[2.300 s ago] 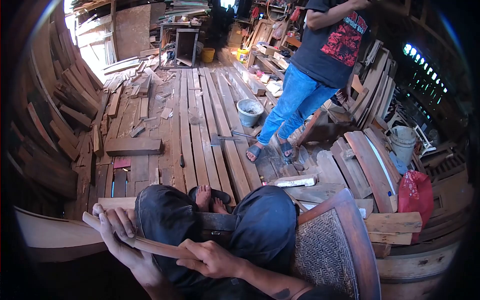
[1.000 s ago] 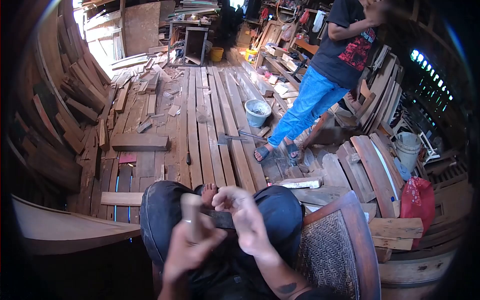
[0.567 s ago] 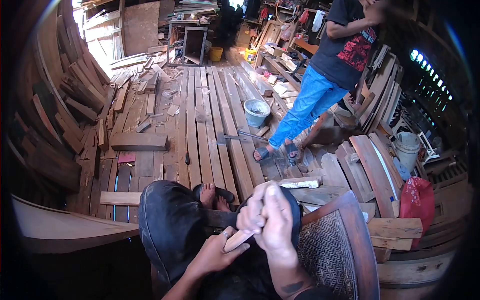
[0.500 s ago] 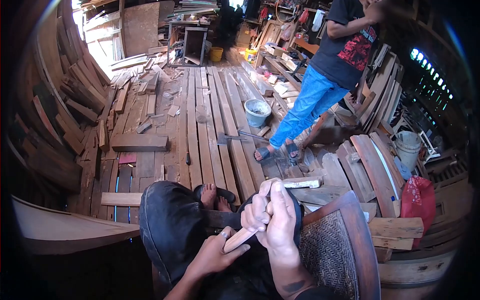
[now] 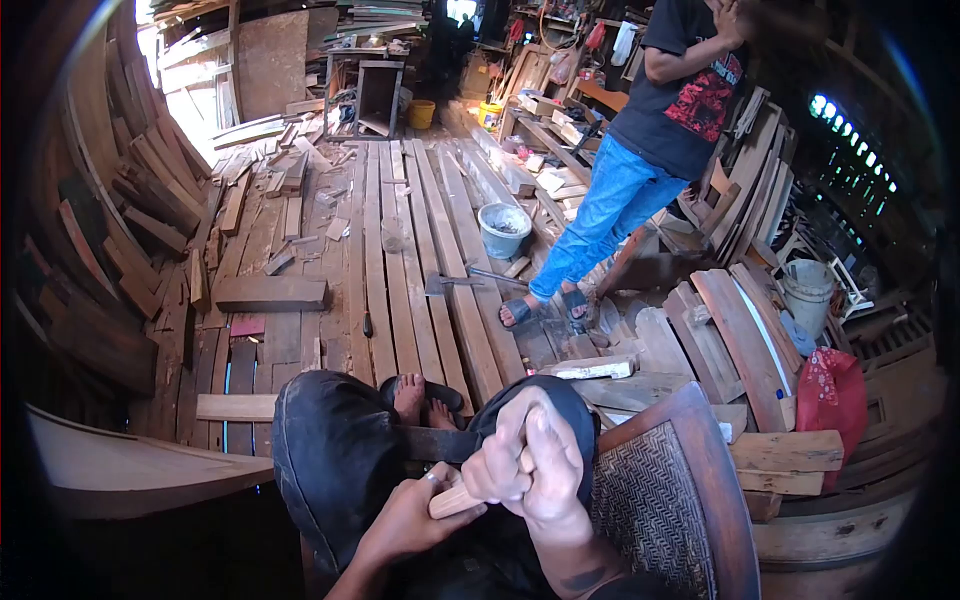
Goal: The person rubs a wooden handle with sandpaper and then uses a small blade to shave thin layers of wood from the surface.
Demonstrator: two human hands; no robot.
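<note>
A narrow piece of wood runs between my two hands above my lap. My left hand, with a ring on one finger, is closed round its lower end. My right hand wraps round the upper part, thumb and fingers pressed together near the top. Most of the upper wood is hidden inside that fist. Beneath my hands are my dark trousers. Beside my right forearm is a woven panel in a wooden frame.
A person in jeans stands ahead on the right. On the plank floor lie an axe-like tool, a screwdriver-like tool and a wood block. A grey bucket stands beyond. Boards and a red bag are at right.
My right hand has moved slightly down and left, nearer my left hand, and less of the wood shows between them. The whole view has shifted slightly.
</note>
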